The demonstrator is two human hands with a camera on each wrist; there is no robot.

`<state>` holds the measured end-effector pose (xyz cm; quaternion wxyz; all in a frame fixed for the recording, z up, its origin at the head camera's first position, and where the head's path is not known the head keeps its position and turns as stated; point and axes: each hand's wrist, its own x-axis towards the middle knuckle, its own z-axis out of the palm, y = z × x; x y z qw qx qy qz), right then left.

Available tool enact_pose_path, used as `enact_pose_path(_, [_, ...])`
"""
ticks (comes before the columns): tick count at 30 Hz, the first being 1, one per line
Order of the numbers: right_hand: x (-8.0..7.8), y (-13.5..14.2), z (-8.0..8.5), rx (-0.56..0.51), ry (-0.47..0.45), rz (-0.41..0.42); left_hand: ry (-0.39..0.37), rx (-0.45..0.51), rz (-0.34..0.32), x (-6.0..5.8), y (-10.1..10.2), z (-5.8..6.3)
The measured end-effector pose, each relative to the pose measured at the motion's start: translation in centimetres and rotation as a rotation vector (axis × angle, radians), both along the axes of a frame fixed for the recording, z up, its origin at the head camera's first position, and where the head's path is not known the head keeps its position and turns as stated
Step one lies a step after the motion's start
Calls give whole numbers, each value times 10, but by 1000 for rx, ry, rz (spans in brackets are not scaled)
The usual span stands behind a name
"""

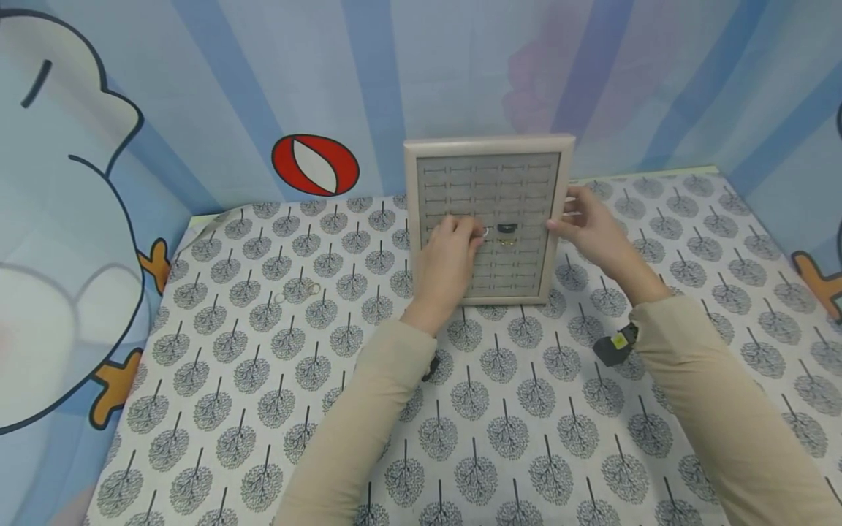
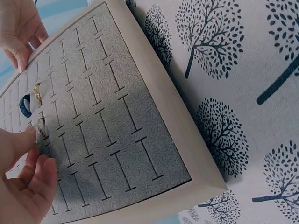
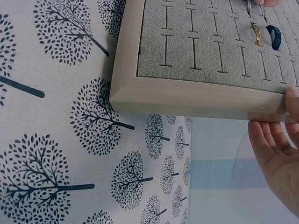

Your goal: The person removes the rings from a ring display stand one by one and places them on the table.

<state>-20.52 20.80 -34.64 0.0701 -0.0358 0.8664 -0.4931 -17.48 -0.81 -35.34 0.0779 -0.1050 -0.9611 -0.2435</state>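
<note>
A ring display board (image 1: 490, 277), grey felt slots in a pale wooden frame, stands propped on the table. My right hand (image 1: 595, 228) grips its right edge, thumb on the front and fingers behind, as the right wrist view also shows. My left hand (image 1: 450, 256) is at the board's middle, its curled fingertips at a silver ring (image 2: 42, 127) that sits in a slot. Beside it, a dark blue ring (image 2: 25, 106) and a gold ring (image 3: 256, 34) are seated in neighbouring slots.
Two thin rings lie on the tablecloth to the left, a gold-coloured one (image 1: 313, 288) and a paler ring (image 1: 279, 297). The tree-print tablecloth (image 1: 368, 321) runs back to a striped cartoon backdrop (image 1: 316, 80) behind the board.
</note>
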Motion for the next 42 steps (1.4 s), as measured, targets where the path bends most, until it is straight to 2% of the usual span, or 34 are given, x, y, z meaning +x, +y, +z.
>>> enact_pose_path(6, [0,-1,-1,-11,1,1,-11,6,-8,0,-1,1])
enact_pose_path(14, [-1,0,-2,-9,-3,3,-61,42,-48,0,-3,3])
enact_pose_path(18, [0,0,-2,-12,-3,2,-59,103,-48,0,-7,4])
enact_pose_path(24, [0,0,-2,-16,1,5,-46,182,10,4,-22,7])
enact_pose_path(33, [1,0,-2,2,2,-1,24,229,86,11,-56,7])
enact_pose_path(37, [1,0,-1,10,0,-3,20,221,126,14,-76,5])
enact_pose_path(42, [0,-1,-1,-10,11,6,1,284,201,16,-101,2])
